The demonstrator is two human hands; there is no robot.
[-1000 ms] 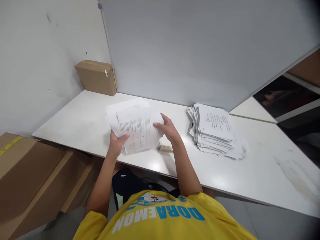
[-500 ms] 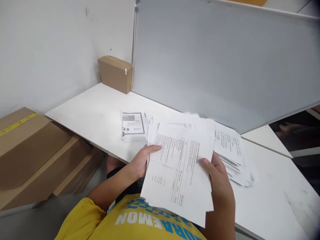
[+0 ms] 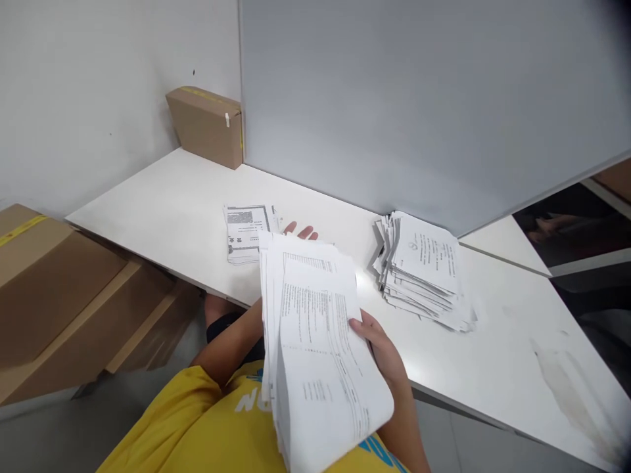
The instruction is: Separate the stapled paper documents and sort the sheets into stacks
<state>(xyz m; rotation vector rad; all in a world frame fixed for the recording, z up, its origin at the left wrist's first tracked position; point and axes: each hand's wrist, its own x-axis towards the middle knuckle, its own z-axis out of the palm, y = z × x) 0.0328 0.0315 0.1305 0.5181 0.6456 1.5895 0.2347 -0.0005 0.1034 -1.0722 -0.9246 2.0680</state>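
A sheaf of printed papers (image 3: pixel 315 328) is held in front of my chest, its sheets bent and fanned at the left edge. My right hand (image 3: pixel 379 341) grips its right edge, thumb on the front face. Behind the sheaf is my left hand (image 3: pixel 302 231); only its outstretched fingertips show above the top edge, and palm and thumb are hidden. Whether it touches the papers I cannot tell. A small pile of certificate-like sheets (image 3: pixel 244 230) lies on the table left of those fingertips. Farther right sits a thick, uneven stack of printed papers (image 3: pixel 424 263).
The white table (image 3: pixel 162 203) runs along a grey partition panel (image 3: pixel 394 98). A cardboard box (image 3: pixel 207 131) stands in the back left corner. Larger cardboard boxes (image 3: pixel 64 289) are at the left below the table edge. Another person's hand (image 3: pixel 547 223) shows dimly beyond the panel at right.
My left hand has let go of the sheaf's left edge and gone behind it, fingers extended. The sheaf has moved left and bent, still in my right hand. The right stack is now uncovered.
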